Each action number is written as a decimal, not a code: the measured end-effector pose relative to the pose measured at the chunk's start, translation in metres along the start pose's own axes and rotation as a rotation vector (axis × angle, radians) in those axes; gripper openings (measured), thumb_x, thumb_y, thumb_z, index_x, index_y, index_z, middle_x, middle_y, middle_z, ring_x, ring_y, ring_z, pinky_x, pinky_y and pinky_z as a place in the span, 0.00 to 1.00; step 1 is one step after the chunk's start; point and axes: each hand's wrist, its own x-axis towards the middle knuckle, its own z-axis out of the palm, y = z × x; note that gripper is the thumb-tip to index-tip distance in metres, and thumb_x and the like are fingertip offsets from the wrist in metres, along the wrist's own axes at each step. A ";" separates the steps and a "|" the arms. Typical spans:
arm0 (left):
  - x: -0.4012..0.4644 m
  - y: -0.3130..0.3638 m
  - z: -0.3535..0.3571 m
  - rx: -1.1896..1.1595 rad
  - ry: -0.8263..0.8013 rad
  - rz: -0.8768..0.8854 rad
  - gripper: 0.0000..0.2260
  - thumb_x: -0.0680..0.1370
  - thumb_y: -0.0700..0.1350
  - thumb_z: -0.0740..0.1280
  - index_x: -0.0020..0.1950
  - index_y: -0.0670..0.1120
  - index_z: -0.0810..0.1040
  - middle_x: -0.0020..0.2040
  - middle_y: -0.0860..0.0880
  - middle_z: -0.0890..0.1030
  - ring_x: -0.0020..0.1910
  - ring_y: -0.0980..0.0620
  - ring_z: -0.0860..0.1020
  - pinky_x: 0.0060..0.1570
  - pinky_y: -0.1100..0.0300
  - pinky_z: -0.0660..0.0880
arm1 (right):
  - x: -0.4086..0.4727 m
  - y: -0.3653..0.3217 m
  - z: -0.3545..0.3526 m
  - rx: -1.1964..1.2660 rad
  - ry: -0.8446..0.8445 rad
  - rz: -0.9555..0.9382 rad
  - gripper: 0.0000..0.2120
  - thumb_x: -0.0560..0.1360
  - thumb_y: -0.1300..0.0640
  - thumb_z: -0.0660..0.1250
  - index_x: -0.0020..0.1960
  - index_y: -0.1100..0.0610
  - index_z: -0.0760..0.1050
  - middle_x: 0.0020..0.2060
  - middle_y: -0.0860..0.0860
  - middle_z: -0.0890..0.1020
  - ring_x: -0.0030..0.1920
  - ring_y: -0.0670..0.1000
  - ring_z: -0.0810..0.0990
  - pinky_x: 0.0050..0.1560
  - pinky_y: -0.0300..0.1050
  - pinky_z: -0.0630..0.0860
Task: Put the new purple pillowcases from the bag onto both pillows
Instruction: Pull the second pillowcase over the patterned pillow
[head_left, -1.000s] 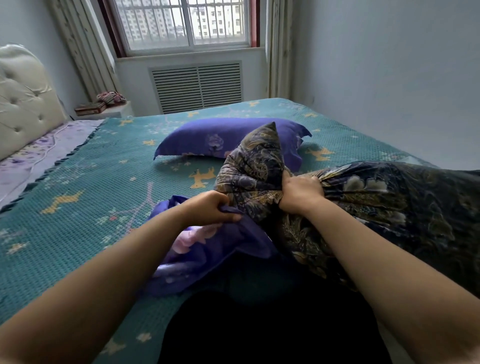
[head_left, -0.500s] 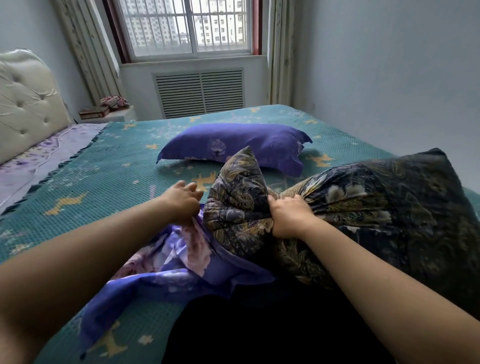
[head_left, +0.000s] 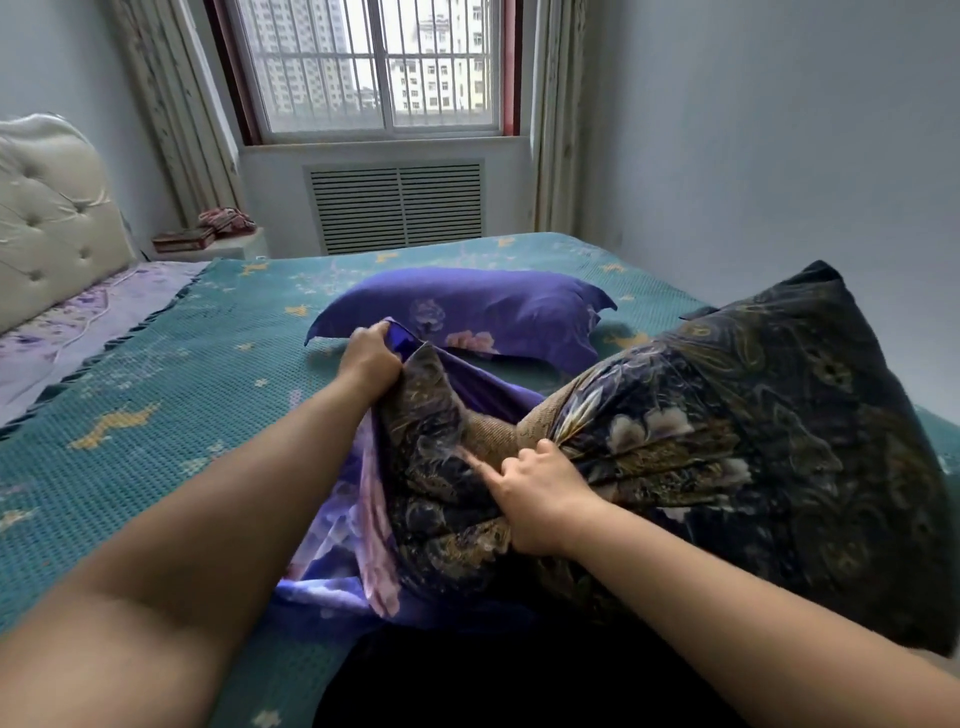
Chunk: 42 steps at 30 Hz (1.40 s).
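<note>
Hands (head_left: 370, 358) gripping pillowcase (head_left: 363, 519), pillow (head_left: 727, 441)

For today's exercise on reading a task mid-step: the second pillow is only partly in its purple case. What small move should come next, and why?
Probably the right hand should push the dark patterned pillow deeper while the left hand holds the purple pillowcase open. Only one corner is inside; most of the pillow is still uncovered. The other pillow already wears its case.

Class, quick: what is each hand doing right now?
Left hand: grips the purple pillowcase edge.
Right hand: grips the dark patterned pillow, forefinger extended.
</note>
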 end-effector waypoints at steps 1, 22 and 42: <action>0.000 0.012 0.000 0.011 0.041 0.105 0.13 0.76 0.39 0.62 0.60 0.41 0.77 0.53 0.38 0.78 0.55 0.37 0.76 0.53 0.53 0.70 | 0.001 -0.005 -0.001 -0.025 -0.004 -0.020 0.42 0.73 0.43 0.62 0.77 0.51 0.42 0.59 0.56 0.76 0.58 0.58 0.74 0.59 0.52 0.63; -0.062 0.055 0.013 0.090 -0.124 0.022 0.19 0.73 0.48 0.57 0.59 0.44 0.77 0.51 0.42 0.80 0.54 0.43 0.79 0.53 0.56 0.73 | 0.031 0.027 0.028 0.168 -0.017 0.129 0.47 0.66 0.35 0.65 0.74 0.38 0.37 0.73 0.59 0.57 0.67 0.60 0.63 0.62 0.58 0.62; -0.138 0.045 -0.001 0.650 -0.558 0.097 0.24 0.73 0.67 0.60 0.40 0.46 0.76 0.34 0.53 0.78 0.39 0.50 0.78 0.41 0.58 0.73 | 0.018 0.006 0.048 0.184 0.429 0.384 0.33 0.57 0.44 0.76 0.61 0.52 0.78 0.54 0.53 0.81 0.57 0.56 0.79 0.65 0.66 0.61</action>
